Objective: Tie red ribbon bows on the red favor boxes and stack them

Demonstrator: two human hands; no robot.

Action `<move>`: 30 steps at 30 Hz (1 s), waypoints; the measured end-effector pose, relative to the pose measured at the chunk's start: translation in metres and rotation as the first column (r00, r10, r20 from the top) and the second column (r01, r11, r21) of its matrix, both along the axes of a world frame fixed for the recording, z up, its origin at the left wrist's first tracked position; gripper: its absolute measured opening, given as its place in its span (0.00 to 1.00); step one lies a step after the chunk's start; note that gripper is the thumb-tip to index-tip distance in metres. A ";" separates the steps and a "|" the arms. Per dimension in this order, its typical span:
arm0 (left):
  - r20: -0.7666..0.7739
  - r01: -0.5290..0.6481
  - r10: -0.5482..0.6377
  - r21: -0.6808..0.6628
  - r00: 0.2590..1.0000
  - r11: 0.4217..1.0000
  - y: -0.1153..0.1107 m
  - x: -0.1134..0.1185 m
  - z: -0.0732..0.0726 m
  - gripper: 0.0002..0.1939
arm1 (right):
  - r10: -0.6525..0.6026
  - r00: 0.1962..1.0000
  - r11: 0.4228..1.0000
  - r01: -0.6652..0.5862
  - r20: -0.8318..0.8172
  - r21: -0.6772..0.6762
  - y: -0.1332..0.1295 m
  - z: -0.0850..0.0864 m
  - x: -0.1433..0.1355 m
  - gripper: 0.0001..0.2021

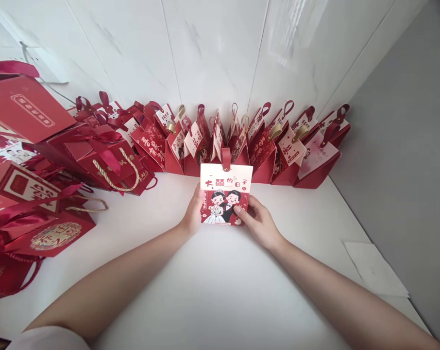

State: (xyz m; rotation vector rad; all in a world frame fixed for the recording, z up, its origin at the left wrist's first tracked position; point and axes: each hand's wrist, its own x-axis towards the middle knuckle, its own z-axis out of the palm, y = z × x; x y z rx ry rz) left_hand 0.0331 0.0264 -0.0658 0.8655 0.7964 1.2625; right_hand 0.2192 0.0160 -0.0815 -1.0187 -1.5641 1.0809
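Note:
A red and white gift box (220,204) with a cartoon couple on its front and a red strap loop on top is upright between my two hands. My left hand (194,209) grips its left edge, with the fingers mostly behind it. On the right side my right hand (260,219) holds it, thumb on the printed front and fingers behind. Just beyond it stand rows of similar small boxes (262,151) with strap loops, in red, cream and pink.
Larger red gift boxes (30,107) with ribbons and rope handles are piled at the left. A tiled wall (212,53) rises behind the white table (205,291). At the right edge lies a flat white sheet (375,269), beside a grey wall (398,160).

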 end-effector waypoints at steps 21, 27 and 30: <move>0.077 0.044 -0.038 -0.088 0.996 0.995 0.002 0.001 0.000 0.31 | 0.042 0.999 0.998 -0.042 -0.007 0.036 0.002 0.000 0.000 0.13; 0.073 0.032 -0.026 -0.081 0.997 0.996 0.002 0.001 0.000 0.30 | 0.033 0.999 0.999 -0.033 0.004 0.040 0.002 0.001 0.000 0.12; 0.062 0.015 -0.010 -0.071 0.998 0.997 0.002 0.001 0.000 0.30 | 0.025 1.000 0.999 -0.025 -0.003 0.034 0.002 -0.001 0.000 0.13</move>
